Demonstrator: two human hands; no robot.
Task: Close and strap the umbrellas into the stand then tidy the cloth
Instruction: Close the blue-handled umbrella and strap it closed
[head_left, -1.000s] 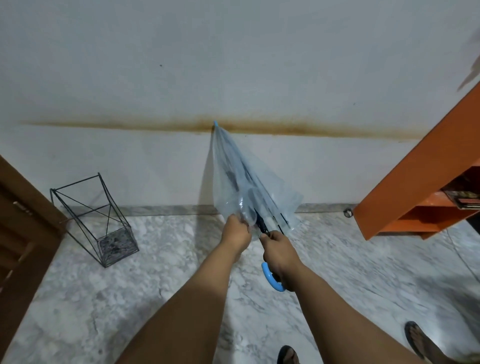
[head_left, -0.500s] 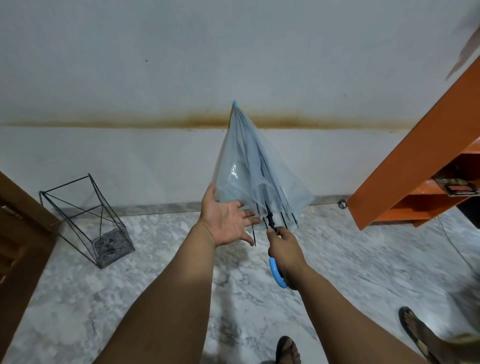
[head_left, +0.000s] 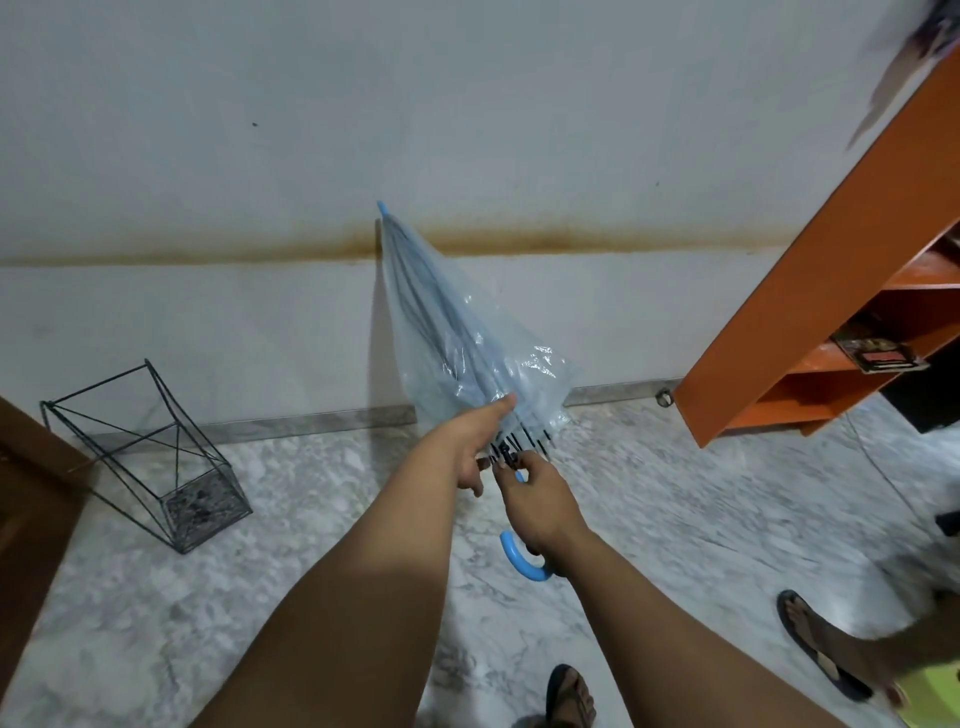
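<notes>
Clear umbrella (head_left: 457, 332), tip up-left

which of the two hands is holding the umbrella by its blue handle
The right hand grips the blue curved handle. The left hand is instead up at the clear canopy, by the rib tips.
</notes>
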